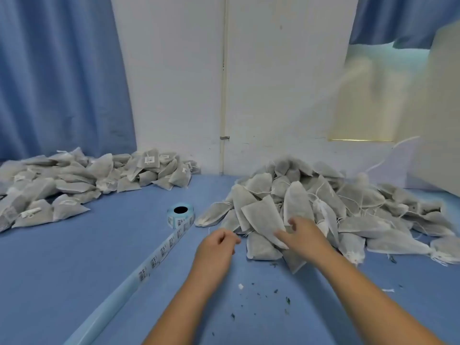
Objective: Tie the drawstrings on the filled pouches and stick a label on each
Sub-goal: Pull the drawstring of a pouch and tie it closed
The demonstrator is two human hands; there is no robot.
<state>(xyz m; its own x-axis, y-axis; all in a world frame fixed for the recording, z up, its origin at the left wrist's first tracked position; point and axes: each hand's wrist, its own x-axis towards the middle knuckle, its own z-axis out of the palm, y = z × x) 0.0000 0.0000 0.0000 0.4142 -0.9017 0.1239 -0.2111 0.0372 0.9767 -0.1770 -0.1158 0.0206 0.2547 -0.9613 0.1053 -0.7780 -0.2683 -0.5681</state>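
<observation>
On the counter (99,257), the heap of untied pouches (323,195) lies right of centre, where the nearer right hand (303,235) touches one slanting pouch (261,215) with open fingers, the left hand (216,247) loosely curled, empty, just beside.

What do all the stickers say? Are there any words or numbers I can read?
label roll: print on its side, too blurred to read.
label strip lying on the table: barcodes and tiny print, too small to read.
white label on a pouch in the far left pile: barcode-like marks, too blurred to read.
Nothing else carries words, so no text here can be quoted.
</observation>
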